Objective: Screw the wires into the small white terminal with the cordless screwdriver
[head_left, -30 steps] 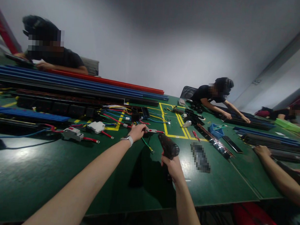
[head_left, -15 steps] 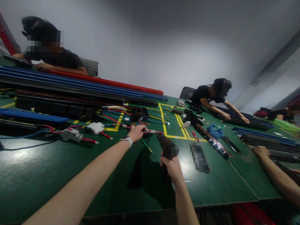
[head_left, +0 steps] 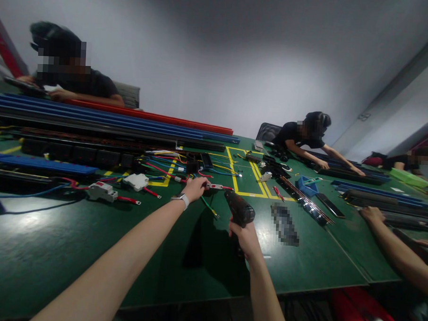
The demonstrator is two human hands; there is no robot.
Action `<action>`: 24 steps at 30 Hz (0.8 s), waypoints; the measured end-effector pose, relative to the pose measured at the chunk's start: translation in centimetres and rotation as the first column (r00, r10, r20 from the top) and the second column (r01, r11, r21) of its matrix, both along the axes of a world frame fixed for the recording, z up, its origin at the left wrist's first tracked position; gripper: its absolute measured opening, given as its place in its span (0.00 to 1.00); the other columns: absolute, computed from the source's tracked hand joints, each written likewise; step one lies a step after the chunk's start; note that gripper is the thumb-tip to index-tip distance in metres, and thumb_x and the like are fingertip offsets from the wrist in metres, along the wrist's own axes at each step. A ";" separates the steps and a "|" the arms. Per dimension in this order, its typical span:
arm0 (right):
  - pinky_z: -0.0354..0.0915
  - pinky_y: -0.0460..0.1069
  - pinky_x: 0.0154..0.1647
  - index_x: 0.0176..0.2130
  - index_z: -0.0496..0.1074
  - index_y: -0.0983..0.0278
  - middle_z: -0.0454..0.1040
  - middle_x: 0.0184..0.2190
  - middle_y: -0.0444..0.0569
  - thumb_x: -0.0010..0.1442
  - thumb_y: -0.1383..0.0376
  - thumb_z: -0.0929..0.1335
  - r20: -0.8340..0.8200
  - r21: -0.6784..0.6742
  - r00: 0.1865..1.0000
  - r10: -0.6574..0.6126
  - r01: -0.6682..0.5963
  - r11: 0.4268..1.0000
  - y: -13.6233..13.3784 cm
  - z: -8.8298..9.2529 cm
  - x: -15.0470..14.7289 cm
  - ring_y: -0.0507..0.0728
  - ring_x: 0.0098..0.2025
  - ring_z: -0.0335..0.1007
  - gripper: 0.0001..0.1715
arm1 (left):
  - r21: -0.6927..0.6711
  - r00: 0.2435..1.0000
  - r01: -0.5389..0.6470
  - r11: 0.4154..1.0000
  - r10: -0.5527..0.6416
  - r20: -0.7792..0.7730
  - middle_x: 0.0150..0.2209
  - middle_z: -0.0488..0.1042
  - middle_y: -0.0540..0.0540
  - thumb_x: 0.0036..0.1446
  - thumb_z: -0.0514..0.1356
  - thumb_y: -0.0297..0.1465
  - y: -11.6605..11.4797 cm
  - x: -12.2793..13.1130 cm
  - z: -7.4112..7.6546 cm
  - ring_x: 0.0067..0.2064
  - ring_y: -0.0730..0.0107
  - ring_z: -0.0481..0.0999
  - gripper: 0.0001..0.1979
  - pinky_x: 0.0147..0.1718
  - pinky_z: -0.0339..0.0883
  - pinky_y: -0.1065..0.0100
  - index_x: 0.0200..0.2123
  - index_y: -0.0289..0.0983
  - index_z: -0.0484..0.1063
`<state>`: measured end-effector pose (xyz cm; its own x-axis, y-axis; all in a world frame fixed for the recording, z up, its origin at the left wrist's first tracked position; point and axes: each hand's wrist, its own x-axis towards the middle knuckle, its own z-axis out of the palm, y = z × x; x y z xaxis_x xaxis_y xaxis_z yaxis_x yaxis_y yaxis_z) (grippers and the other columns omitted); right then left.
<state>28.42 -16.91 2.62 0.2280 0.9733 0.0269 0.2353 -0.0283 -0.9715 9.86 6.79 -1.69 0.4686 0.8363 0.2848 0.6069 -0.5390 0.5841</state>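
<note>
My left hand [head_left: 195,189], with a watch [head_left: 181,198] on its wrist, is closed on a small white-and-red circuit breaker [head_left: 216,186]. A short red lead [head_left: 228,188] sticks out from the breaker's right end. My right hand [head_left: 246,235] grips a black cordless screwdriver [head_left: 239,209] by its handle. The screwdriver's nose points up and left, close to the red lead; whether its bit touches anything cannot be made out. A green-yellow wire [head_left: 209,207] lies just below the breaker. Two more circuit breakers [head_left: 102,191] [head_left: 135,181] with red leads lie to the left.
Long blue, black and red rails [head_left: 159,121] lie across the back left. A phone-like blurred object [head_left: 285,224], a red-handled tool [head_left: 278,193] and a blue bin [head_left: 308,185] are to the right. Co-workers sit opposite; a neighbour's hand [head_left: 373,215] rests at the right.
My hands, the breaker and the screwdriver stay almost where they were. Across the table at right, a co-worker's hand has reached slightly farther right along a dark rail.
</note>
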 end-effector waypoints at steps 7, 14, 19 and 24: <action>0.63 0.48 0.31 0.36 0.72 0.64 0.73 0.22 0.43 0.53 0.65 0.68 -0.012 -0.002 1.000 0.008 -0.008 1.000 0.0 0.1 0.0 0.56 0.26 0.70 0.08 | 0.005 1.000 -0.015 1.000 0.015 0.012 0.49 0.80 0.47 0.59 0.58 0.26 -0.2 0.1 0.0 0.54 0.57 0.75 0.13 0.58 0.56 0.54 0.43 0.45 0.78; 0.63 0.49 0.31 0.37 0.72 0.63 0.73 0.23 0.43 0.53 0.65 0.68 0.002 -0.001 1.000 0.014 -0.014 1.000 0.0 0.1 0.1 0.56 0.26 0.70 0.08 | 0.000 1.000 -0.001 1.000 0.001 -0.011 0.50 0.80 0.47 0.58 0.57 0.26 -0.1 0.0 0.3 0.54 0.56 0.75 0.13 0.57 0.57 0.54 0.43 0.45 0.78; 0.63 0.49 0.31 0.36 0.73 0.63 0.74 0.22 0.43 0.53 0.64 0.68 0.010 -0.008 1.000 0.007 -0.007 1.000 0.0 0.0 0.1 0.56 0.27 0.71 0.08 | 0.003 1.000 0.001 1.000 -0.001 -0.012 0.50 0.80 0.48 0.58 0.58 0.25 -0.2 0.0 0.4 0.54 0.58 0.75 0.14 0.56 0.57 0.55 0.44 0.45 0.77; 0.63 0.49 0.32 0.35 0.72 0.63 0.73 0.21 0.42 0.52 0.64 0.68 -0.012 -0.022 1.000 -0.002 0.001 1.000 0.0 0.2 0.0 0.56 0.26 0.70 0.08 | 0.011 1.000 -0.012 1.000 0.012 -0.001 0.50 0.80 0.48 0.57 0.58 0.23 -0.2 0.1 0.2 0.54 0.58 0.75 0.15 0.57 0.56 0.55 0.44 0.45 0.77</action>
<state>28.40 -16.87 2.81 0.2296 0.9733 0.0028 0.2231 -0.0498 -0.9735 9.95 6.55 -1.48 0.4590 0.8385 0.2937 0.6137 -0.5383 0.5776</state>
